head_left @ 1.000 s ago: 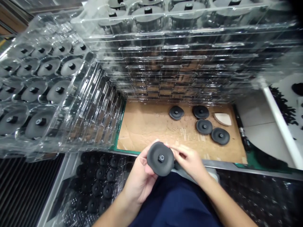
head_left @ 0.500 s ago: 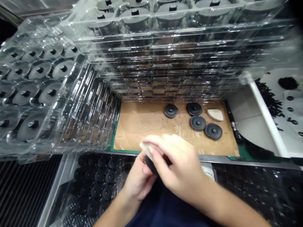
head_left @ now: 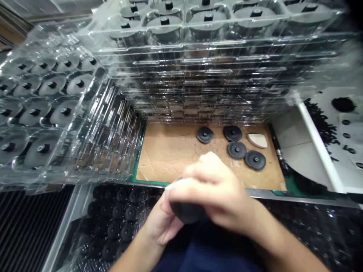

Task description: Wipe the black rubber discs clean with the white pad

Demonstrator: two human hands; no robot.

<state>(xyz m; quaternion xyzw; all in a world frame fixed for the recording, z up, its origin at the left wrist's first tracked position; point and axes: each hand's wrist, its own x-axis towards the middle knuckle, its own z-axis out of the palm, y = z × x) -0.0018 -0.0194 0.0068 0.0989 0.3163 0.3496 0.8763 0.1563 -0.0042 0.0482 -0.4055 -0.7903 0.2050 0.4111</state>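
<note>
A round black rubber-like disc (head_left: 187,212) with a central stud is held low over my lap. My left hand (head_left: 160,223) cups it from below, and my right hand (head_left: 212,189) curls over its top, blurred by motion. Much of the disc is hidden by my fingers. Beyond my hands, several similar discs (head_left: 236,149) lie on a tan cardboard sheet (head_left: 167,151), beside a pale wedge-shaped pad (head_left: 257,140). My hands touch neither the discs on the sheet nor the pad.
Stacked clear plastic trays (head_left: 198,75) holding dark discs rise behind the cardboard, with another stack (head_left: 51,113) at left. Below the sheet's near edge, a clear tray (head_left: 116,215) holds black parts. At right lies a white sheet (head_left: 340,128) with black scraps.
My right hand has moved from the disc's side to over its top, and the disc has dropped lower and turned, its stud now hidden. The view has shifted slightly since the earliest frame.
</note>
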